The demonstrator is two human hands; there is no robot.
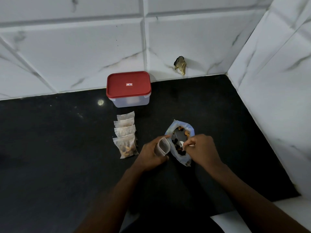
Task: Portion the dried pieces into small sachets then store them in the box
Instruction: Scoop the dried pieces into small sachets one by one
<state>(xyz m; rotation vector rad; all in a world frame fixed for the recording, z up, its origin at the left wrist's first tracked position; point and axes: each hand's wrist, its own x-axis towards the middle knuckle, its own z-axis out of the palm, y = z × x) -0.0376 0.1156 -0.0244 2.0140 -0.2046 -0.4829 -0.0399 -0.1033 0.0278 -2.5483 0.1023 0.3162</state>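
left hand (151, 153) grips an open empty sachet (162, 147) beside the bag of dried pieces (180, 142). right hand (200, 147) pinches a white scoop (182, 143) inside the bag. risk: sachet mouth collapsing, causing spillage onto the counter (67, 148). box (128, 89) remains lidded.

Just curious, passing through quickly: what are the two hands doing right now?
Left hand: grips a small sachet, its mouth open.
Right hand: pinches a small white scoop inside the big bag of dried pieces.
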